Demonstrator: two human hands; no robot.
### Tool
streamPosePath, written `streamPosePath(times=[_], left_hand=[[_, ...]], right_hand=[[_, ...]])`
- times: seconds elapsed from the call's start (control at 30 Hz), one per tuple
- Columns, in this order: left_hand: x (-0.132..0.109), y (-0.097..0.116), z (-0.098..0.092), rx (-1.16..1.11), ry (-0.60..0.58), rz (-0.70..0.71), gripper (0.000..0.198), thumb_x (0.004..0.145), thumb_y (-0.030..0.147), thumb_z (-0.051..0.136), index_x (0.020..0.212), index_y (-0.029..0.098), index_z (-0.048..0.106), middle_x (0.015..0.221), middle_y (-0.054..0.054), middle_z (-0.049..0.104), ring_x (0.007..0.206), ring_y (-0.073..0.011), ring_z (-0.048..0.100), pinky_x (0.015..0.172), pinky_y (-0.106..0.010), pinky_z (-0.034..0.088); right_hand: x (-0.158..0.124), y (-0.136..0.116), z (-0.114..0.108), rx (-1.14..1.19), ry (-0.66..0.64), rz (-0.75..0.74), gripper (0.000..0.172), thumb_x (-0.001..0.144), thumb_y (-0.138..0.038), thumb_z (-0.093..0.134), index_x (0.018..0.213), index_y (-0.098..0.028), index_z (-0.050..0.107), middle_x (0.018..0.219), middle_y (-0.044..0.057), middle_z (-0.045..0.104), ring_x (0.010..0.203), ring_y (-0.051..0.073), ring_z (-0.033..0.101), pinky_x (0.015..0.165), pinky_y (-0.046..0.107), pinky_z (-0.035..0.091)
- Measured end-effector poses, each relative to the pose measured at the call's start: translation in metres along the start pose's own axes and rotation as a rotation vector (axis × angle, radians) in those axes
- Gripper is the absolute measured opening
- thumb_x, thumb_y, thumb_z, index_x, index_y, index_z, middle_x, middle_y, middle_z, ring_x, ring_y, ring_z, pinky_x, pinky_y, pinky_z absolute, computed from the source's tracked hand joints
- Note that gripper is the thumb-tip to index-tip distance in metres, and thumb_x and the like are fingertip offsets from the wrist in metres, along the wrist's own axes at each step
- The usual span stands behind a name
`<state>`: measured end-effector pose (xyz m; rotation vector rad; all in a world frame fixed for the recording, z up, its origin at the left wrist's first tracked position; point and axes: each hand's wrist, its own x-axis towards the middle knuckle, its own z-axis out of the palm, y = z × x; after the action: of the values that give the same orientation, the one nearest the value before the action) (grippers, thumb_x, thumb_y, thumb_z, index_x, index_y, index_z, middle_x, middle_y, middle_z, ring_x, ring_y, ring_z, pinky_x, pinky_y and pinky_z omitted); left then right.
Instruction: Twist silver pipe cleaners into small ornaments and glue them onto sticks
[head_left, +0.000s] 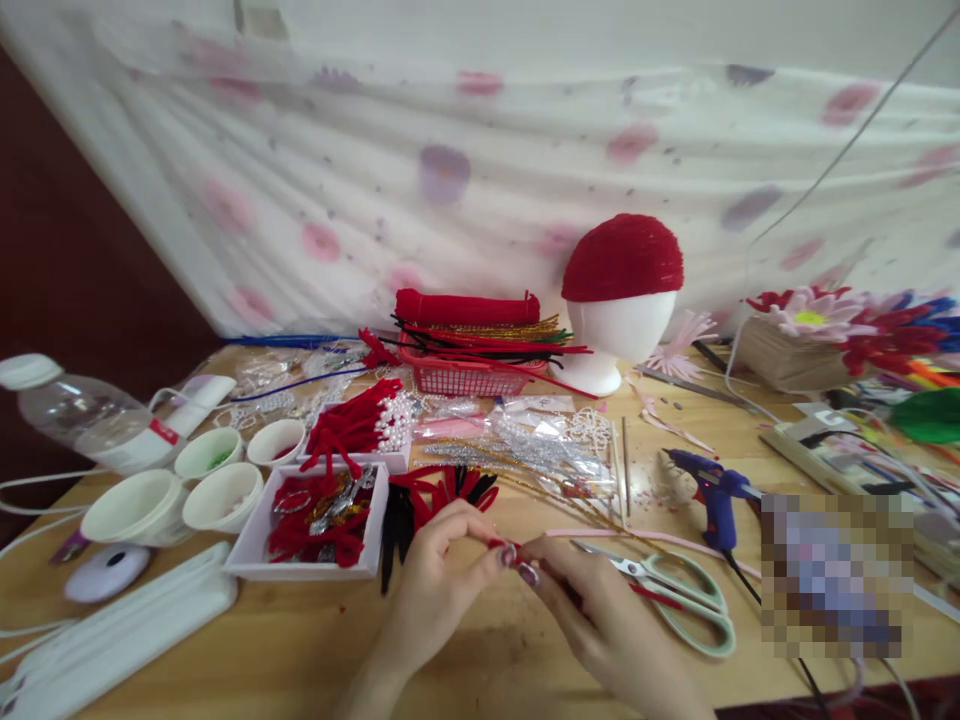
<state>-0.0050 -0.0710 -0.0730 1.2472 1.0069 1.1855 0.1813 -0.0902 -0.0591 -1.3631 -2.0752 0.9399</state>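
Note:
Close together over the front of the table, my left hand (pixel 441 578) and my right hand (pixel 589 595) pinch a small red fuzzy pipe cleaner (pixel 495 544) between thumbs and fingertips. Much of it is hidden by the fingers. Beyond my left hand lie red and black pipe-cleaner pieces (pixel 442 492). Scissors with pale green handles (pixel 694 600) rest beside my right hand, with a red strip under them. A white box (pixel 300 572) of red, gold and silver pieces stands left of my left hand.
A blue glue gun (pixel 720 500) with a cord stands at right, near a power strip (pixel 795 450). Paper cups (pixel 139 510) and a plastic bottle (pixel 97 415) are at left. Behind are a red basket (pixel 476 378) of pipe cleaners and a white foam head (pixel 619 325) in a red cap.

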Motion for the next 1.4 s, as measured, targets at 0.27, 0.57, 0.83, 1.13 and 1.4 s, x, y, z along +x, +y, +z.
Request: streamPosePath(times=[0.27,0.57,0.83,1.13,1.4], left_hand=[[0.005,0.025,-0.011,0.758,-0.352,0.171,0.016,0.075,0.006,0.079,0.072,0.021,0.076,0.088,-0.004,0.073,0.095,-0.0267,0.061,0.091,-0.044,0.043],[0.002,-0.013,0.031,-0.300,0.117,-0.024,0.035,0.080,0.054,0.076,0.066,0.022,0.074,0.068,0.002,0.056,0.055,-0.0117,0.053,0.052,-0.024,0.043],[0.006,0.001,0.003,0.159,-0.147,0.067,0.004,0.079,0.023,0.080,0.076,0.022,0.080,0.083,-0.003,0.069,0.082,-0.0195,0.064,0.079,-0.032,0.048],[0.005,0.025,-0.010,0.780,-0.431,0.266,0.022,0.076,0.003,0.078,0.067,0.020,0.067,0.081,-0.001,0.067,0.092,-0.0239,0.061,0.104,-0.052,0.034],[-0.003,-0.010,-0.005,-0.044,-0.034,0.139,0.021,0.082,0.040,0.080,0.070,0.024,0.073,0.077,0.000,0.063,0.082,-0.0184,0.061,0.093,-0.036,0.047]], right_hand=[[-0.005,-0.007,-0.030,-0.221,-0.101,-0.049,0.024,0.097,-0.020,0.045,0.080,-0.020,0.062,0.066,0.002,0.063,0.059,0.015,0.054,0.057,0.025,0.033],[0.003,-0.003,0.030,0.506,0.185,-0.025,0.033,0.102,-0.042,0.042,0.078,-0.021,0.053,0.061,0.001,0.062,0.047,0.012,0.054,0.046,0.021,0.039],[0.000,-0.001,-0.001,0.092,0.034,-0.027,0.028,0.098,-0.027,0.047,0.073,-0.019,0.058,0.059,-0.003,0.052,0.054,0.012,0.045,0.054,0.023,0.031],[0.000,-0.009,-0.025,-0.167,-0.137,-0.141,0.024,0.093,-0.018,0.052,0.073,-0.020,0.064,0.058,-0.003,0.055,0.051,0.011,0.040,0.052,0.025,0.025],[-0.005,-0.001,0.007,0.180,0.037,-0.072,0.026,0.099,-0.024,0.044,0.078,-0.020,0.059,0.067,0.000,0.059,0.064,0.014,0.053,0.060,0.023,0.039]])
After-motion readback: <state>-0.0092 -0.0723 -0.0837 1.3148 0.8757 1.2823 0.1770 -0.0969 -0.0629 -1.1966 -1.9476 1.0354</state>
